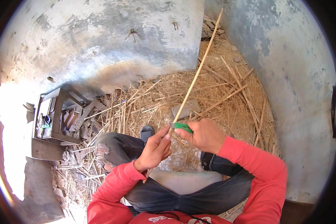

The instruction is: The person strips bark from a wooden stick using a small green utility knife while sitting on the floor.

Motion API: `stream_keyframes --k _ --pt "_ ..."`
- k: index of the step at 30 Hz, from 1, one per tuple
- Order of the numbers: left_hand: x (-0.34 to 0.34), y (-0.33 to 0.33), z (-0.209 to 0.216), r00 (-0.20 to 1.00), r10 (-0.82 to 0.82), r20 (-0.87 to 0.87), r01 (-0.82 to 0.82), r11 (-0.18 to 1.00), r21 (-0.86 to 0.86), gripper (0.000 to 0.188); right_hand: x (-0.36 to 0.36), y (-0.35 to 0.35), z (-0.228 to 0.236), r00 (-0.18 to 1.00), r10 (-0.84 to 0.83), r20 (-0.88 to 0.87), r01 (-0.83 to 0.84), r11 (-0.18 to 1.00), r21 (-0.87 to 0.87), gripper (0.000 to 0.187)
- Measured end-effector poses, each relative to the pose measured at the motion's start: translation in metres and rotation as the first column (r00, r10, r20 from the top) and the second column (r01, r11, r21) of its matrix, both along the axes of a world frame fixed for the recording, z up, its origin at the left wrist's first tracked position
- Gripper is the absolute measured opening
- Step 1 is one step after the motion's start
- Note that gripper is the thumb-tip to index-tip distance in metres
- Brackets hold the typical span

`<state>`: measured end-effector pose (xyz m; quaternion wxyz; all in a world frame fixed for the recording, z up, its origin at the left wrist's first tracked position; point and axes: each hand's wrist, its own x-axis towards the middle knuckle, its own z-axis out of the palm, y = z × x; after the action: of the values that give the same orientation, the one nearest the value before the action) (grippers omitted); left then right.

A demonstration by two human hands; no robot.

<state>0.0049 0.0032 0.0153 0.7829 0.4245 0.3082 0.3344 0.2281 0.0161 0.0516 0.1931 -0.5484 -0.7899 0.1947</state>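
A long, pale bamboo strip (198,71) slants away from me toward the far right, its far tip near the wall. My left hand (155,149) is closed around its near part, thumb along the strip, and the near end sticks out below by my wrist. In my right hand (206,135), fingers wrapped round it, is a knife with a green handle (183,127). Its grey blade end meets the strip just beyond my left fingertips. Most of the blade is hidden by the strip and my fingers.
Straw-like shavings (145,99) cover the floor around my legs. Loose strips (237,89) lie at the right, and a grey block (186,109) sits ahead. A dark wooden frame (58,119) with scraps stands left. Walls (287,74) rise close on the right and ahead.
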Motion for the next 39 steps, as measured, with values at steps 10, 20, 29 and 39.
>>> stream_keyframes --k 10,20,29,39 --pt "-0.016 0.001 0.011 0.994 -0.089 -0.058 0.088 0.996 -0.022 0.044 0.069 0.071 -0.003 0.95 -0.298 0.094 0.279 0.944 0.179 0.084" --pt "-0.055 -0.025 -0.008 0.936 -0.346 -0.06 0.347 0.938 0.007 0.045 0.361 0.073 -0.04 0.357 -0.934 0.027 0.904 0.353 0.243 0.078" --pt "-0.026 -0.004 -0.007 0.991 -0.02 -0.129 0.047 0.977 0.207 0.048 0.164 0.063 0.02 0.855 -0.497 -0.149 0.519 0.807 0.28 0.072" --pt "-0.01 0.001 -0.001 0.998 0.008 0.067 -0.008 1.0 -0.008 0.049 0.007 0.011 -0.003 0.997 -0.002 0.077 -0.005 0.997 0.08 0.067"
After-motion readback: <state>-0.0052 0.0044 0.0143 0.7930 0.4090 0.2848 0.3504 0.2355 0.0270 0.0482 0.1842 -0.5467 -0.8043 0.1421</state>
